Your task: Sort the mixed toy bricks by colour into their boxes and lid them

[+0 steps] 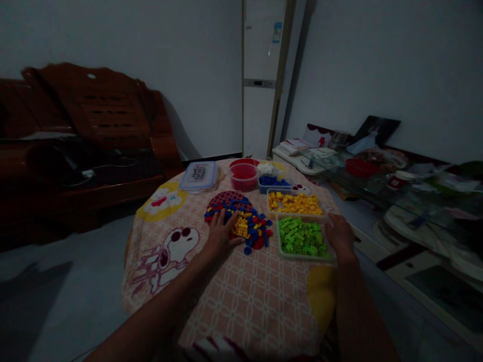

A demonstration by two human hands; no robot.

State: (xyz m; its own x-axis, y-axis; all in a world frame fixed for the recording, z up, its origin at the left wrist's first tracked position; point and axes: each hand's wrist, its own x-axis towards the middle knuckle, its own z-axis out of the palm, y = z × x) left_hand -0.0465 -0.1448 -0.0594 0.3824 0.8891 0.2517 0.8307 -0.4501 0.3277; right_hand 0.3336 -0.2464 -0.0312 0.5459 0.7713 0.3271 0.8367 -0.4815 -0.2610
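My left hand (221, 232) lies with spread fingers on the left side of a mixed pile of toy building bricks (256, 229), blue, yellow and red. On the right, my right hand (340, 234) grips the right edge of a clear plastic container (306, 258) full of green bricks (302, 236). Its fingertips are partly hidden at the rim. Directly behind that stands a container of yellow bricks (294, 203). Farther back are a container of blue bricks (272, 181) and a round tub with red contents (243, 176). White pieces (268, 169) lie behind the blue ones.
A patterned cloth (249, 296) covers the round table. A lidded plastic box (198, 176) rests at its back left. To the right stands a cluttered glass-topped cabinet (339, 161) with a paper cup (400, 179). A wooden bench (101, 110) is on the left.
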